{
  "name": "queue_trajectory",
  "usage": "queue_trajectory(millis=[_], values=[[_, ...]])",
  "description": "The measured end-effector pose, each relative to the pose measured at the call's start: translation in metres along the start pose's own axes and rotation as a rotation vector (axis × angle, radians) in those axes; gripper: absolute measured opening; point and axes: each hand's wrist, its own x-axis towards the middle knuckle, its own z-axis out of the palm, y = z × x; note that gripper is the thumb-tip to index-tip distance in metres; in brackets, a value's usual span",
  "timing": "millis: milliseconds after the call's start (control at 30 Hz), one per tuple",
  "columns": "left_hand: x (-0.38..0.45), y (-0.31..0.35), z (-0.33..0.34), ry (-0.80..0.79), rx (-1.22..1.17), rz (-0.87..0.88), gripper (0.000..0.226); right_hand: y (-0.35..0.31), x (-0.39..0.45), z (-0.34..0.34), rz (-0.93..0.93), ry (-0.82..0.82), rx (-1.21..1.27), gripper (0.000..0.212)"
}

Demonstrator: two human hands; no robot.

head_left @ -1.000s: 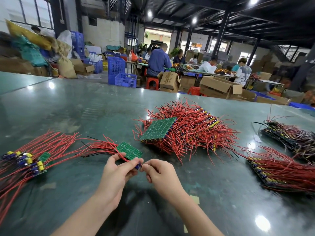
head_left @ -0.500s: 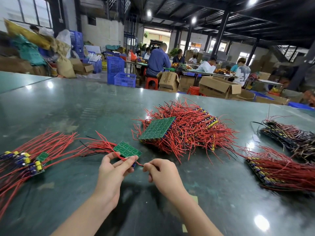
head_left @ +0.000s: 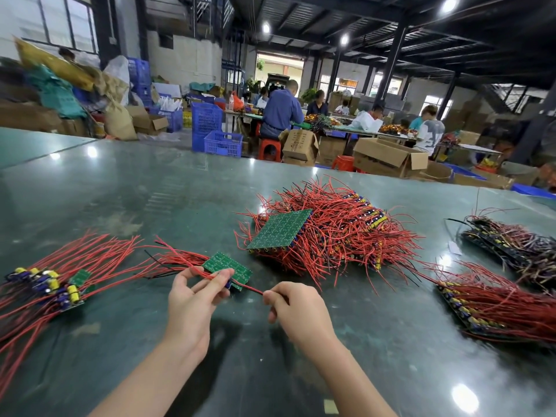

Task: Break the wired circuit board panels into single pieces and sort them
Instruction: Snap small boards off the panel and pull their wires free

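Fingers (head_left: 219, 281) of our left hand (head_left: 192, 299): thumb and forefinger pinched on the near edge of a small green board strip (head_left: 227, 266), held just above the table (head_left: 120, 191), green underside up, so that its red leads fan away to the left and leave the breaking edge free. Right hand (head_left: 296, 307): curled, fingertips nipped on the end of one red wire (head_left: 249, 288) that runs taut from the strip; we judge this a tug to free or straighten a lead before the next snap, though the piece it belongs to is hidden behind our left fingers. Item, loose: singled boards (head_left: 57, 285) with yellow and blue capacitors, laid at far left with their wires combed one way, which reads as the sorted lot, placed within easy reach of the left hand. Item, stock: large heap of wired panels (head_left: 331, 230) beyond the hands at centre, one full green panel (head_left: 281, 230) lying tilted on top, solder side up, presumably next to be taken. Item, right: flat red-wired stack (head_left: 496, 302) near the right forearm, and a darker-wired stack (head_left: 511, 242) behind it, kept apart from each other, likely separate types or batches; we cannot tell which. Progress, by our estimate: early, since the heap far outweighs the singled boards. Background: other workers seated at benches, cartons (head_left: 388, 158) and blue crates (head_left: 222, 142), none in play.
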Motion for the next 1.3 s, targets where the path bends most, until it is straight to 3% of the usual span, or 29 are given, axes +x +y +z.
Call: queue_trajectory(millis=[167, 367, 667, 833, 1100, 1300], values=[[-0.001, 0.001, -0.002, -0.122, 0.063, -0.037, 0.031, 0.003, -0.005, 0.006, -0.174, 0.121, -0.392, 0.029], [-0.007, -0.005, 0.002, -0.194, 0.143, -0.027, 0.030, -0.008, -0.009, 0.010, -0.383, 0.311, -0.265, 0.024], [-0.013, -0.007, 0.004, -0.222, 0.075, -0.071, 0.029, -0.012, -0.012, 0.013, -0.323, 0.270, -0.109, 0.017], [-0.012, -0.007, 0.004, -0.239, 0.116, -0.067, 0.032, -0.014, -0.013, 0.015, -0.130, 0.119, 0.217, 0.006], [-0.013, -0.006, 0.004, -0.289, 0.187, -0.065, 0.033, -0.015, -0.011, 0.004, -0.049, 0.024, 0.377, 0.024], [-0.011, -0.003, 0.004, -0.266, 0.114, -0.095, 0.030, -0.018, -0.011, -0.002, -0.094, -0.072, 0.390, 0.024]])
